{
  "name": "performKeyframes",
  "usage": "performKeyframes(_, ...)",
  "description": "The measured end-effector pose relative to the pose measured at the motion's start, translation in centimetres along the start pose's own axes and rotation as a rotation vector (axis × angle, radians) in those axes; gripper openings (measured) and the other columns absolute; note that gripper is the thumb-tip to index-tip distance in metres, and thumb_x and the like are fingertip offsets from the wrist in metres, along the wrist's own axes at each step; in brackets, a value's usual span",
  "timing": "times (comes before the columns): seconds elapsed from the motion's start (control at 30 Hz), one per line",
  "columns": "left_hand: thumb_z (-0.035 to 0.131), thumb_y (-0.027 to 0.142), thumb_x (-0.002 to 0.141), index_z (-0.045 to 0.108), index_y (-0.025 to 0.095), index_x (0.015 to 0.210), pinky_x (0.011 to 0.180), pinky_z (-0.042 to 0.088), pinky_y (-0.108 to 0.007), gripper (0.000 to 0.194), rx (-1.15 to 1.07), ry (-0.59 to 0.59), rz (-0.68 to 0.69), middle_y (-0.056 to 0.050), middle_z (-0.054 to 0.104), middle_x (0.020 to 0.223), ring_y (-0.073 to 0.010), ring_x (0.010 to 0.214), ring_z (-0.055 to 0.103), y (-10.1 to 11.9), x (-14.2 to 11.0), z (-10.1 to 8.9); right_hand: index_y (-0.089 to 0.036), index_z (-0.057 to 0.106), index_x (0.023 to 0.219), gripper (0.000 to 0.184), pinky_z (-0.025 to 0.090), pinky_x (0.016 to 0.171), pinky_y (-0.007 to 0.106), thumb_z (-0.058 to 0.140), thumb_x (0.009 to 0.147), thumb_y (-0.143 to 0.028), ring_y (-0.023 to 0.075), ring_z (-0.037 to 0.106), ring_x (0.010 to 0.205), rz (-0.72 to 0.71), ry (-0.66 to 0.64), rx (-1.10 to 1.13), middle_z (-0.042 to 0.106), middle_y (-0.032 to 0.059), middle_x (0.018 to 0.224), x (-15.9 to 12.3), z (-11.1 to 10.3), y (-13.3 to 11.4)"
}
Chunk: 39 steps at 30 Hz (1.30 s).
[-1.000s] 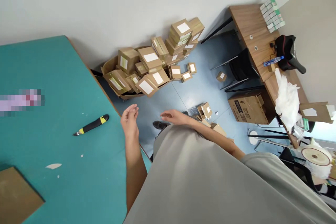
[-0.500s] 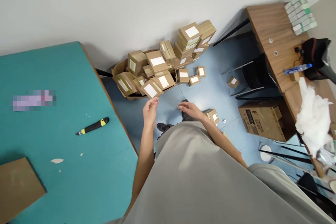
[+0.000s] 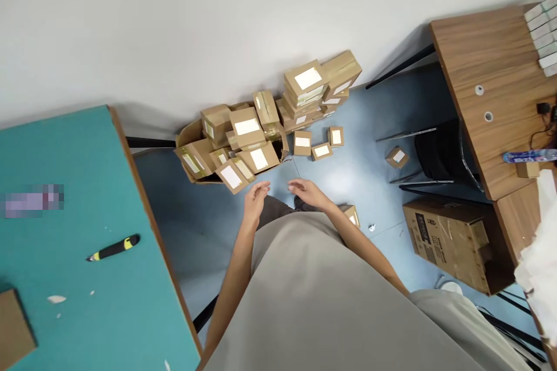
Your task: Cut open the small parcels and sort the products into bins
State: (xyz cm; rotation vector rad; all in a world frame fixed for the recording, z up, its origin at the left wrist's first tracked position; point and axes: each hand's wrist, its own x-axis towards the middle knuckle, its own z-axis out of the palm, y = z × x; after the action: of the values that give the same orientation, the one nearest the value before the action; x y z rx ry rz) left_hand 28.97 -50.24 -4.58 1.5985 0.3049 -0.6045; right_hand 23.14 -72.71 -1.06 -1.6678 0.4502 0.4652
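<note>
My left hand [image 3: 256, 203] and my right hand [image 3: 308, 192] hang in the air in front of my body, a small gap between them. Both are empty, with fingers loosely bent and apart, pointing towards each other. Beyond my left hand, a small labelled cardboard box [image 3: 232, 176] leans at the front of a heap of similar boxes in a large open carton [image 3: 190, 134]. More labelled boxes [image 3: 308, 77] are stacked to the right of that carton. Past my right hand, a few small boxes [image 3: 322, 151] lie on the blue floor.
On my left is a teal-topped table [image 3: 87, 156] bearing a utility knife [image 3: 114, 247] and a cardboard piece [image 3: 15, 327]. To the right stand a wooden desk [image 3: 474, 58], a black chair [image 3: 441, 153] and an open carton [image 3: 448, 240]. A single box [image 3: 397, 157] lies near the chair.
My view has shifted: the teal table has slid left and down, and the desk has moved right. Both my hands are still raised and empty; my left hand has come slightly closer to the right.
</note>
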Motion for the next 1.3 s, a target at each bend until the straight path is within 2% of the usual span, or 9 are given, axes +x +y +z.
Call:
performKeyframes(0.17, 0.078, 0.054, 0.088, 0.080, 0.024, 0.117, 0.123, 0.054, -0.057, 0.042, 0.082, -0.194, -0.031, -0.015, 0.083, 0.134, -0.0353, 0.127, 0.078, 3.7, 2.9, 6.8, -0.018, 0.080, 0.127, 0.030, 0.062, 0.109, 0.039, 0.073, 0.104, -0.037, 0.0236, 0.081, 0.115, 0.059, 0.031, 0.088, 0.086, 0.0122, 0.125, 1.8, -4.6, 1.1)
performKeyframes(0.33, 0.076, 0.038, 0.090, 0.082, 0.023, 0.110, 0.123, 0.054, -0.055, 0.026, 0.216, -0.347, -0.059, -0.014, 0.084, 0.129, -0.0347, 0.129, 0.077, 5.5, 8.4, 10.8, -0.017, 0.080, 0.127, 0.033, 0.062, 0.109, 0.038, 0.072, 0.103, -0.039, 0.0224, 0.081, 0.112, 0.139, 0.150, 0.167, 0.085, 0.0129, 0.128, 4.5, -7.5, 2.3)
performKeyframes(0.53, 0.075, 0.033, 0.092, 0.081, 0.022, 0.111, 0.122, 0.054, -0.054, 0.023, 0.294, -0.379, -0.095, -0.015, 0.084, 0.128, -0.0336, 0.127, 0.076, 6.8, 15.2, 14.4, -0.017, 0.077, 0.132, 0.041, 0.063, 0.108, 0.039, 0.069, 0.104, -0.045, 0.0229, 0.082, 0.108, 0.236, 0.276, 0.204, 0.085, 0.0144, 0.129, 5.7, -11.8, 4.0)
performKeyframes(0.63, 0.073, 0.031, 0.092, 0.081, 0.021, 0.113, 0.121, 0.055, -0.052, 0.024, 0.323, -0.373, -0.085, -0.013, 0.084, 0.128, -0.0328, 0.126, 0.076, 7.5, 17.5, 16.2, -0.016, 0.076, 0.134, 0.045, 0.063, 0.110, 0.041, 0.068, 0.105, -0.049, 0.0247, 0.083, 0.111, 0.276, 0.328, 0.196, 0.083, 0.0167, 0.133, 6.0, -14.6, 4.7)
performKeyframes(0.73, 0.074, 0.032, 0.092, 0.080, 0.021, 0.114, 0.120, 0.056, -0.052, 0.025, 0.326, -0.324, -0.090, -0.013, 0.085, 0.126, -0.0331, 0.125, 0.076, 7.4, 19.4, 18.2, -0.017, 0.076, 0.137, 0.049, 0.064, 0.111, 0.043, 0.069, 0.106, -0.054, 0.0264, 0.083, 0.114, 0.288, 0.327, 0.173, 0.081, 0.0172, 0.139, 6.6, -18.0, 5.4)
performKeyframes(0.87, 0.076, 0.031, 0.088, 0.079, 0.019, 0.111, 0.118, 0.056, -0.051, 0.026, 0.347, -0.228, -0.132, -0.013, 0.084, 0.119, -0.0321, 0.119, 0.077, 5.2, 21.8, 21.4, -0.018, 0.076, 0.140, 0.046, 0.062, 0.114, 0.046, 0.068, 0.108, -0.050, 0.0277, 0.082, 0.118, 0.281, 0.269, 0.079, 0.081, 0.0172, 0.141, 7.9, -23.3, 7.3)
performKeyframes(1.07, 0.071, 0.028, 0.088, 0.076, 0.020, 0.107, 0.116, 0.057, -0.049, 0.021, 0.396, -0.144, -0.209, -0.012, 0.083, 0.113, -0.0293, 0.113, 0.078, -1.0, 23.9, 27.4, -0.019, 0.070, 0.151, 0.045, 0.063, 0.112, 0.047, 0.066, 0.109, -0.036, 0.0279, 0.082, 0.114, 0.348, 0.130, -0.232, 0.078, 0.0176, 0.145, 11.5, -30.6, 11.4)
performKeyframes(1.17, 0.069, 0.030, 0.091, 0.075, 0.020, 0.115, 0.116, 0.056, -0.050, 0.026, 0.475, -0.146, -0.301, -0.016, 0.082, 0.125, -0.0315, 0.118, 0.078, -4.0, 24.7, 29.8, -0.016, 0.064, 0.160, 0.053, 0.060, 0.116, 0.052, 0.067, 0.108, -0.030, 0.0346, 0.078, 0.126, 0.372, 0.072, -0.501, 0.072, 0.0225, 0.151, 14.1, -33.0, 13.6)
performKeyframes(1.3, 0.070, 0.028, 0.093, 0.072, 0.019, 0.128, 0.121, 0.052, -0.053, 0.036, 0.592, -0.103, -0.415, -0.021, 0.075, 0.145, -0.0364, 0.133, 0.074, -9.1, 27.1, 31.8, -0.015, 0.056, 0.168, 0.069, 0.054, 0.125, 0.062, 0.074, 0.101, -0.022, 0.0440, 0.059, 0.152, 0.361, -0.017, -0.753, 0.061, 0.0263, 0.164, 19.0, -35.2, 18.3)
